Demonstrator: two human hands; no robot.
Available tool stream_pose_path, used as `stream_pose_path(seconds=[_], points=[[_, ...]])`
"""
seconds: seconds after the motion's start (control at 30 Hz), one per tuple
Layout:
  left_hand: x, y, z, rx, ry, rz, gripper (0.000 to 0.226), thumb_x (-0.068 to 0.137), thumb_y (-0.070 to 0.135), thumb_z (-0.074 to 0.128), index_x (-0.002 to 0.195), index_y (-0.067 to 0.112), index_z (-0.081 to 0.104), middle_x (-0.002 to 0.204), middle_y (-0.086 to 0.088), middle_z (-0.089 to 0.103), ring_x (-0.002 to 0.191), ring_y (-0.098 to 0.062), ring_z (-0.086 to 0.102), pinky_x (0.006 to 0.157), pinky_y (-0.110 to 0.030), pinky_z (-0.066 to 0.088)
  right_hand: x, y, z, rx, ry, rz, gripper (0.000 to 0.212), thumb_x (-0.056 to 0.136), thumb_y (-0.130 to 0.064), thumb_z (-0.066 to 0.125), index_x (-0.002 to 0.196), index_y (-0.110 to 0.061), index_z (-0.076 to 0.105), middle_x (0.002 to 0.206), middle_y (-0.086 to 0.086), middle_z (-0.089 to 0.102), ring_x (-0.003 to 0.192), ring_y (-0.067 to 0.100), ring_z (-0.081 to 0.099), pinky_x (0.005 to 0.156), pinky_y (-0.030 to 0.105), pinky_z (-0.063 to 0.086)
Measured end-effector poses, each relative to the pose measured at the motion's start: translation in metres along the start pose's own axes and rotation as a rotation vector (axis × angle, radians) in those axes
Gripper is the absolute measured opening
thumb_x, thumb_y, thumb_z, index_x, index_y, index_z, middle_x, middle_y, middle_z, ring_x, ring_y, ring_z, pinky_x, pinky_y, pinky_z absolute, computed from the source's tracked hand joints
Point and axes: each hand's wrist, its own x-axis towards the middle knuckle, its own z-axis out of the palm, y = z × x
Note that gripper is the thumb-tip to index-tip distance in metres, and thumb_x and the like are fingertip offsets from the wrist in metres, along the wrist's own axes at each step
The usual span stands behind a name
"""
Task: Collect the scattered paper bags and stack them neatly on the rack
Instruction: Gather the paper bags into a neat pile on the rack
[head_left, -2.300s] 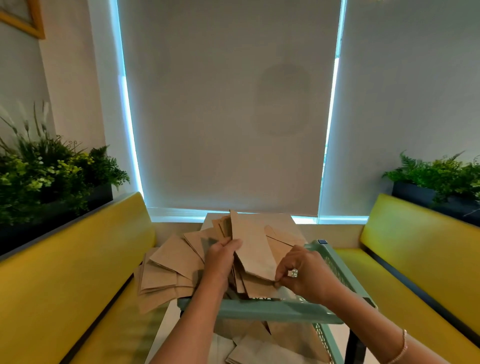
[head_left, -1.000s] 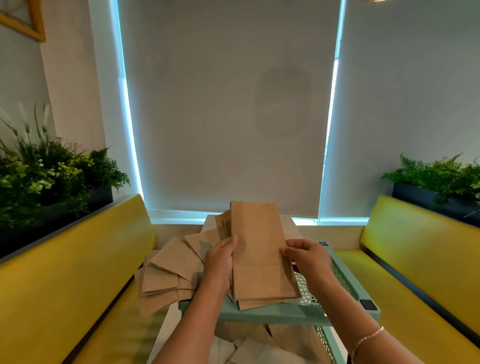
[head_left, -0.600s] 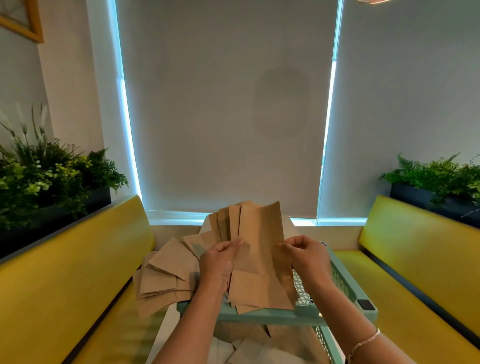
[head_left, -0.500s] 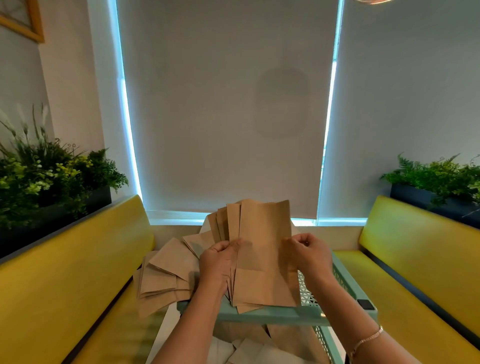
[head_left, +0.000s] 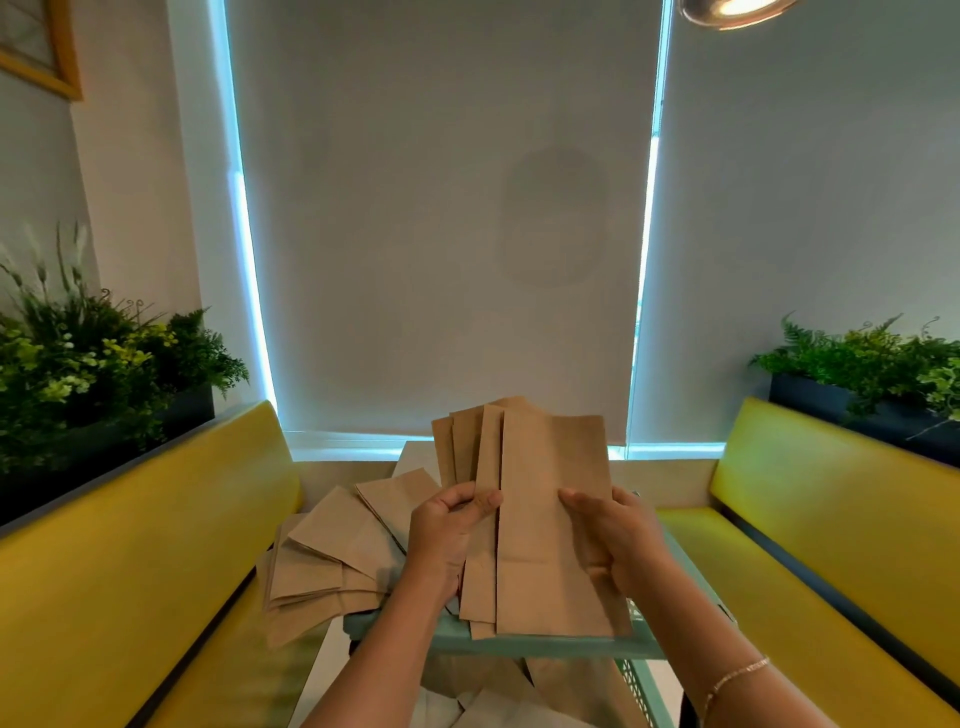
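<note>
head cam | single view | faces forward, slightly down | close over rack (head_left: 545, 647) | window blind (head_left: 441, 218) ahead

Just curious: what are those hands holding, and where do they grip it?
A fanned bundle of paper bags: left hand grips its left edge, right hand its right edge.

Both my forearms reach forward, raised side by side. My left hand (head_left: 451, 535) curls thumb and fingers in a pinching grip. My right hand (head_left: 615, 540) faces it, thumb on top, a thin bracelet at the wrist.
</note>
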Motion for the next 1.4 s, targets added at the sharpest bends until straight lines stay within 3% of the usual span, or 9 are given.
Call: stream_pose_path(seconds=[0.1, 0.33, 0.53, 0.73, 0.9, 1.03, 1.13, 1.23, 1.4], points=[[-0.002, 0.008, 0.000, 0.055, 0.000, 0.046, 0.015, 0.086, 0.017, 0.065, 0.101, 0.015, 0.067, 0.093, 0.007, 0.065, 0.094, -0.008, 0.059, 0.072, -0.013, 0.045, 0.002, -0.009, -0.006, 0.094, 0.053, 0.015, 0.012, 0.082, -0.017, 0.070, 0.086, -0.015, 0.059, 0.091, 0.013, 0.068, 0.078, 0.028, 0.064, 0.073, 0.040, 0.055], [0.007, 0.012, -0.004, 0.061, -0.029, 0.186, 0.047, 0.087, -0.001, 0.060, 0.108, 0.041, 0.051, 0.133, 0.003, 0.046, 0.117, -0.012, 0.050, 0.095, -0.028, 0.044, -0.004, -0.021, -0.015, 0.110, -0.045, 0.040, 0.012, 0.086, -0.013, 0.065, 0.095, -0.007, 0.059, 0.081, 0.012, 0.066, 0.069, 0.024, 0.063, 0.054, 0.031, 0.050], [0.006, 0.010, 0.009, -0.001, 0.018, 0.221, 0.065, 0.073, -0.003, 0.074, 0.113, 0.041, 0.046, 0.127, -0.004, 0.052, 0.104, -0.019, 0.061, 0.089, -0.031, 0.051, -0.011, -0.022, -0.009, 0.140, -0.088, 0.009, 0.011, 0.082, -0.002, 0.065, 0.090, -0.008, 0.061, 0.080, 0.012, 0.067, 0.067, 0.023, 0.063, 0.054, 0.031, 0.051], [0.005, 0.010, 0.016, 0.005, 0.002, 0.152, 0.044, 0.071, 0.002, 0.077, 0.097, 0.031, 0.056, 0.111, -0.006, 0.063, 0.097, -0.018, 0.063, 0.078, -0.026, 0.052, -0.011, -0.024, -0.014, 0.111, -0.094, -0.001, 0.013, 0.083, -0.006, 0.066, 0.092, -0.011, 0.058, 0.085, 0.012, 0.065, 0.073, 0.025, 0.061, 0.060, 0.034, 0.050], [-0.003, 0.012, 0.036, 0.121, -0.097, 0.100, 0.011, 0.093, 0.032, 0.052, 0.101, 0.027, 0.056, 0.111, -0.005, 0.063, 0.098, -0.016, 0.061, 0.078, -0.024, 0.050, -0.006, -0.025, -0.015, 0.138, -0.216, 0.028, 0.028, 0.081, -0.001, 0.065, 0.105, -0.010, 0.056, 0.095, 0.014, 0.067, 0.081, 0.027, 0.065, 0.061, 0.036, 0.055], [-0.005, 0.007, 0.054, 0.187, -0.244, -0.005, 0.056, 0.092, 0.055, 0.026, 0.135, 0.022, 0.042, 0.134, -0.003, 0.050, 0.123, -0.021, 0.049, 0.104, -0.041, 0.041, -0.001, -0.027, -0.025, 0.033, -0.214, 0.053, 0.029, 0.082, 0.000, 0.064, 0.109, -0.008, 0.057, 0.095, 0.017, 0.067, 0.078, 0.030, 0.064, 0.063, 0.037, 0.056], [-0.001, 0.006, 0.061, 0.393, -0.287, -0.030, 0.072, 0.089, 0.064, 0.027, 0.148, 0.021, 0.022, 0.151, -0.003, 0.031, 0.136, -0.022, 0.034, 0.112, -0.041, 0.030, 0.007, -0.029, -0.035, 0.053, -0.041, 0.028, 0.028, 0.084, 0.005, 0.060, 0.109, -0.005, 0.056, 0.084, 0.013, 0.064, 0.066, 0.023, 0.059, 0.054, 0.029, 0.052], [0.016, 0.003, 0.053, 0.820, -0.117, -0.037, 0.070, 0.092, 0.047, 0.050, 0.146, 0.013, 0.021, 0.149, -0.008, 0.034, 0.134, -0.027, 0.036, 0.106, -0.037, 0.034, 0.020, -0.027, -0.051, -0.003, 0.180, -0.014, 0.033, 0.083, 0.004, 0.063, 0.114, -0.004, 0.055, 0.093, 0.015, 0.062, 0.067, 0.022, 0.056, 0.060, 0.030, 0.046], [0.031, -0.007, 0.030, 1.331, -0.055, -0.229, 0.087, 0.080, 0.044, 0.067, 0.146, 0.017, 0.018, 0.144, -0.013, 0.033, 0.132, -0.032, 0.030, 0.105, -0.048, 0.032, 0.031, -0.010, -0.059, -0.075, 0.298, -0.013, 0.034, 0.080, -0.004, 0.069, 0.113, -0.006, 0.059, 0.104, 0.016, 0.067, 0.087, 0.031, 0.063, 0.084, 0.043, 0.053]])
